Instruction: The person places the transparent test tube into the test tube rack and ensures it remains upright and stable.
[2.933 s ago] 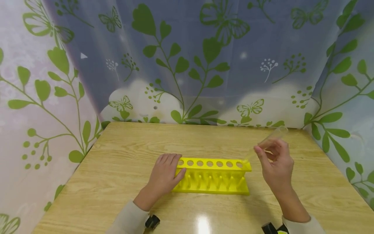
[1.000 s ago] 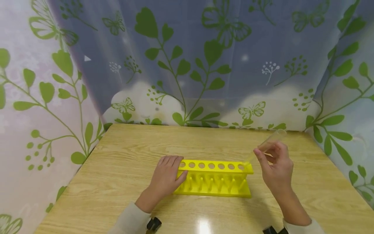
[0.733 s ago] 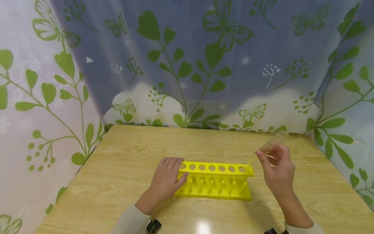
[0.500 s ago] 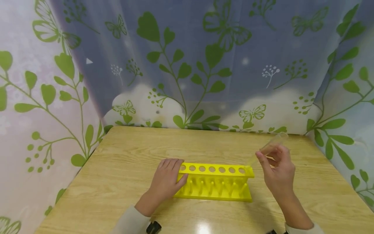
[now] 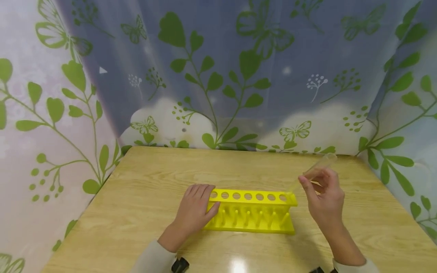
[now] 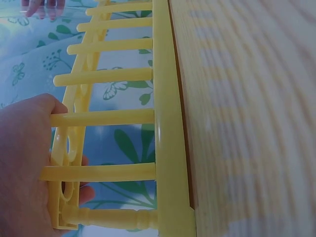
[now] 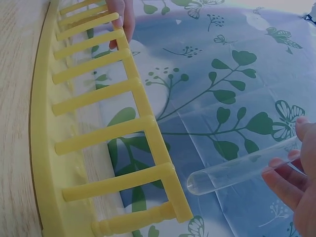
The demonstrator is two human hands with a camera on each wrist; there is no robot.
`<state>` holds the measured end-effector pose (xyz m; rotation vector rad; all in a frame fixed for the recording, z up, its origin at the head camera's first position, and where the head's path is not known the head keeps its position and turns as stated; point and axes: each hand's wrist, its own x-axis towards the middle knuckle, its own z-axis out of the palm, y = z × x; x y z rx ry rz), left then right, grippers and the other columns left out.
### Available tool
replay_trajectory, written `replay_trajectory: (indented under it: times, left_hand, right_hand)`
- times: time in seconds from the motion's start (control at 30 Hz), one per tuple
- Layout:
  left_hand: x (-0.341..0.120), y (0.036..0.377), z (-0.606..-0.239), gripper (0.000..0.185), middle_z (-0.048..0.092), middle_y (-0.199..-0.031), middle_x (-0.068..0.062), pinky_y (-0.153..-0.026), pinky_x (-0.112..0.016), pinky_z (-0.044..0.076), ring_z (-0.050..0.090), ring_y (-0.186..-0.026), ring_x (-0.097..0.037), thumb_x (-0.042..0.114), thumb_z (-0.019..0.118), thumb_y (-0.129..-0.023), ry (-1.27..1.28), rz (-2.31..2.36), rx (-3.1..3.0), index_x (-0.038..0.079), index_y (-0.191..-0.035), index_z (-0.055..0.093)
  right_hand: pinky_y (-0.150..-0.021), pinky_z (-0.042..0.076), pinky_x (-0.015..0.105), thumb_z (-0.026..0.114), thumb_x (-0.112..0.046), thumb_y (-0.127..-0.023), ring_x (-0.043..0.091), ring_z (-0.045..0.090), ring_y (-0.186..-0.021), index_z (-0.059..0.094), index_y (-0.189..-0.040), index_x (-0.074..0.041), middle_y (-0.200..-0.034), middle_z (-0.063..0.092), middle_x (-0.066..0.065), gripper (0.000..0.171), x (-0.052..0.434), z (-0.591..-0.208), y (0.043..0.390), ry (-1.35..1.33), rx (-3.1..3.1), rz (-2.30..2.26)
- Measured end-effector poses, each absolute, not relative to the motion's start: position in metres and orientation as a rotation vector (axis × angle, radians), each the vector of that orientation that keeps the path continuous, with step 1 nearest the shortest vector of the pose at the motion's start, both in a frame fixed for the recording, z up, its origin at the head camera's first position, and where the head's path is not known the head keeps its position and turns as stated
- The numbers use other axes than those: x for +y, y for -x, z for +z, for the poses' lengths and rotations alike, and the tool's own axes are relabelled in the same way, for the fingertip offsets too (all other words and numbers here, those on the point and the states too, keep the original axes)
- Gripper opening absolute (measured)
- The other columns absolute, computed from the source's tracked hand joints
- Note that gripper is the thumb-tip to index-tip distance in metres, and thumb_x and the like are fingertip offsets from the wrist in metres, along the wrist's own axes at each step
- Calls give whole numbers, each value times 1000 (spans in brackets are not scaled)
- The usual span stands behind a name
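A yellow test tube rack (image 5: 248, 212) stands on the table, with a row of holes along its top bar and upright pegs on its base. My left hand (image 5: 195, 206) grips the left end of the top bar, thumb in front and fingers behind, as the left wrist view shows. In my right hand (image 5: 324, 195) a clear test tube (image 7: 232, 173) is pinched between thumb and fingers. The tube tilts, its rounded end pointing down and left toward the rack's right end. In the right wrist view that end is apart from the rack.
The wood-grain table (image 5: 164, 167) extends around the rack on all sides. A patterned curtain (image 5: 218, 76) with leaves and butterflies hangs behind the table and along both sides. A dark strap device (image 5: 179, 264) sits at the left wrist.
Both hands keep their holds, left on the rack and right on the test tube. The whole scene sits slightly lower in view than 2.9 seconds ago; the tube's tilt is nearly the same.
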<state>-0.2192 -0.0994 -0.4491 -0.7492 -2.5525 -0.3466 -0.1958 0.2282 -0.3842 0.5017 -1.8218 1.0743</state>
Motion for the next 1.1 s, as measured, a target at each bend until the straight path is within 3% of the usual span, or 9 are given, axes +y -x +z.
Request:
replay_trajectory:
  times: [0.17, 1.1]
  left_hand:
    - [-98, 221, -447, 49, 62, -120, -9, -102, -46, 39, 55, -111, -27, 39, 58, -93, 761, -359, -2548, 5, -128, 57]
    - [-99, 220, -448, 50, 62, -121, -9, -103, -46, 39, 55, -113, -27, 40, 57, -94, 756, -381, -2550, 5, -129, 57]
  right_hand:
    - [-74, 49, 8, 70, 16, -78, -6, 63, -86, 49, -110, 16, -92, 59, -10, 38, 228, -383, 195, -485, -1841, 1067]
    - [-76, 49, 8, 70, 16, -78, -8, 62, -88, 50, -113, 13, -88, 59, 0, 40, 225, -387, 196, -459, -1887, 1062]
